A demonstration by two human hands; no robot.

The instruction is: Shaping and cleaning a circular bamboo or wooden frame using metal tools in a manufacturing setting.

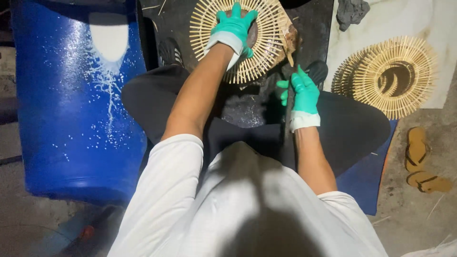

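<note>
Head view looks down on a seated person in a white shirt, knees spread, working over a dark mat (314,24). Largest nearby is the blue plastic drum (71,109), lying just beside the left knee and closing off that side. On the right, a finished round bamboo-stick dish (388,76) rests on a pale sheet (428,19), with a pair of tan sandals (421,159) on the bare floor beyond; that side has the more open room.

Between the feet sits the bamboo-stick dish in hand (247,38). The left hand (233,28), in a green glove, lies flat with fingers spread on its centre, its grip open and pressing. The right hand (302,93), also gloved, has its grip closed around a thin brush handle (288,52) whose end meets the dish's right rim.

Done well, the pressing palm should hold the dish steady while strokes stay short, kept clear of the protruding stick tips.
</note>
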